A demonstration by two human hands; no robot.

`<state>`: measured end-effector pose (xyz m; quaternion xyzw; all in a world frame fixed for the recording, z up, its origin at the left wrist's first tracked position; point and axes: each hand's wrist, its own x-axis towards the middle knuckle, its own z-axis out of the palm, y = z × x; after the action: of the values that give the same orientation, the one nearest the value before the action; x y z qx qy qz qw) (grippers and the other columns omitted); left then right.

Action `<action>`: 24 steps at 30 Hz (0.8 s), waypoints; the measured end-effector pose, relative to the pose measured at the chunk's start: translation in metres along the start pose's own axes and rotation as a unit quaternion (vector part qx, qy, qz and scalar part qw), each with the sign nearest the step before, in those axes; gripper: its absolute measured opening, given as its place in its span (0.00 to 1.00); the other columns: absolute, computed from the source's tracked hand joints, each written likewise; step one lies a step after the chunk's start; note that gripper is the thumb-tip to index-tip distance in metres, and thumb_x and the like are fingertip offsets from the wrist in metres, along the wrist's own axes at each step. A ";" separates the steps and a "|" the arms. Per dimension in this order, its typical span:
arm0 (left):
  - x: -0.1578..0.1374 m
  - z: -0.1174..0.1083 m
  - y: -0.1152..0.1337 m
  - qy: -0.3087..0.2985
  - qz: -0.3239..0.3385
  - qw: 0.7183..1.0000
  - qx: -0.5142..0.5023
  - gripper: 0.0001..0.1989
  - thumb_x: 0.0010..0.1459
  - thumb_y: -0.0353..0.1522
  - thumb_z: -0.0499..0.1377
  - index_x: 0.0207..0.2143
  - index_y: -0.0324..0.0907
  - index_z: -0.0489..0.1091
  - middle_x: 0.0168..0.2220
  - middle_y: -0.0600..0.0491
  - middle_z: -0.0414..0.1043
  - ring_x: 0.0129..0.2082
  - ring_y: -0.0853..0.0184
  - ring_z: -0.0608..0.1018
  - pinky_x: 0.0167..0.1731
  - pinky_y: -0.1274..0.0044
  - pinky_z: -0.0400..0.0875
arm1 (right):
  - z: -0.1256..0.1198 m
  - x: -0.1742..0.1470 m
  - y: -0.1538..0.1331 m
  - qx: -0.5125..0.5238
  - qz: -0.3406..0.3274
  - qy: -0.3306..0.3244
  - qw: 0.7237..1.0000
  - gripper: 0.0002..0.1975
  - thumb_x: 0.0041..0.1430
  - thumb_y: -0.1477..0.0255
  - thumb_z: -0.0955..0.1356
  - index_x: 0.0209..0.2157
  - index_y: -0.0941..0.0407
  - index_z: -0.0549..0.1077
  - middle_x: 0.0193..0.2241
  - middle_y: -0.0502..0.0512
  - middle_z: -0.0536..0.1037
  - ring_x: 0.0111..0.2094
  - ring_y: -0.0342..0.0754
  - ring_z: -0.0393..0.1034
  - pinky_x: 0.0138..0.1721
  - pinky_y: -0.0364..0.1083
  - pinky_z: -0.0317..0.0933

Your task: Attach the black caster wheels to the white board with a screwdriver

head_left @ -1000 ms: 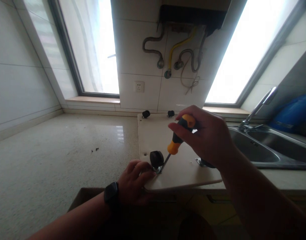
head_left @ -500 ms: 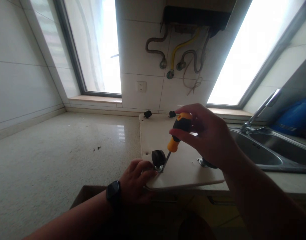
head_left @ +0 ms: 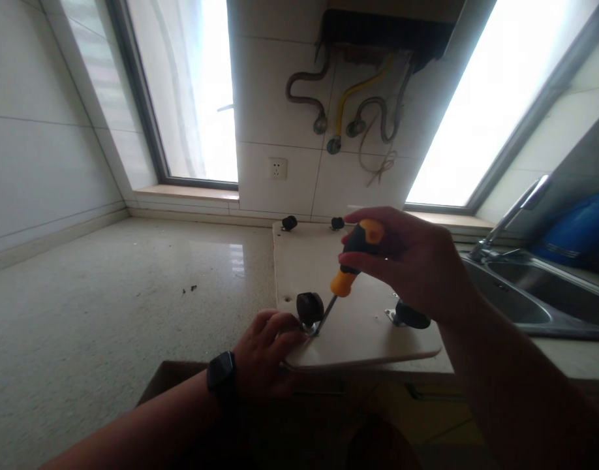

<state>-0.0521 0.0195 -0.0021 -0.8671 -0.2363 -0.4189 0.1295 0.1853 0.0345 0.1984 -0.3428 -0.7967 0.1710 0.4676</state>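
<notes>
A screwdriver (head_left: pixel 343 282) with a yellow and black handle is gripped in my right hand (head_left: pixel 407 261). Its shaft slants down to the metal plate of a black caster (head_left: pixel 310 308) at the near left corner of a white board (head_left: pixel 348 339). My left hand (head_left: pixel 270 346) is closed around that same corner, fingertips beside the caster's plate and thumb side hidden below. Another caster (head_left: pixel 411 316) stands at the board's near right. Two more, a far left caster (head_left: pixel 289 223) and a far middle caster (head_left: pixel 337 223), sit along the back edge.
The board lies on a speckled countertop (head_left: pixel 108 307), with small dark bits (head_left: pixel 189 289) to its left. At right are a steel sink (head_left: pixel 564 297), a faucet (head_left: pixel 509 219) and a blue object (head_left: pixel 581 225). Pipes (head_left: pixel 346 104) and a socket (head_left: pixel 278 168) are on the wall behind.
My right hand has shifted slightly right and turned, tilting the screwdriver handle rightward. The tip stays at the caster plate, and the near right caster shows more fully. My left hand keeps its place.
</notes>
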 end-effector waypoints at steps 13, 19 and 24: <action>-0.001 0.000 -0.001 -0.005 -0.005 1.000 -0.002 0.24 0.61 0.43 0.60 0.54 0.38 0.66 0.50 0.43 0.70 0.49 0.56 0.69 0.46 0.66 0.68 | -0.010 0.000 0.003 0.076 -0.038 -0.130 0.988 0.25 0.69 0.70 0.66 0.65 0.41 0.65 0.55 0.51 0.78 0.53 0.49 0.76 0.55 0.53 0.72; -0.005 0.003 -0.002 0.006 -0.005 1.000 -0.003 0.25 0.60 0.44 0.61 0.54 0.40 0.67 0.50 0.43 0.71 0.48 0.55 0.69 0.45 0.66 0.69 | -0.002 0.000 -0.010 -0.173 -0.039 0.057 0.983 0.20 0.53 0.55 0.76 0.38 0.53 0.73 0.30 0.50 0.77 0.29 0.47 0.73 0.27 0.47 0.67; -0.004 0.002 -0.002 0.002 -0.008 1.000 -0.002 0.23 0.60 0.44 0.59 0.53 0.40 0.67 0.49 0.43 0.71 0.47 0.55 0.70 0.45 0.67 0.69 | -0.004 -0.002 -0.013 -0.234 -0.065 0.031 0.970 0.13 0.64 0.60 0.69 0.43 0.54 0.73 0.36 0.55 0.78 0.34 0.49 0.74 0.32 0.49 0.67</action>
<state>-0.0539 0.0208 -0.0058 -0.8646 -0.2422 -0.4221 0.1254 0.1845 0.0236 0.2070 -0.3954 -0.8203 -0.0615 0.4087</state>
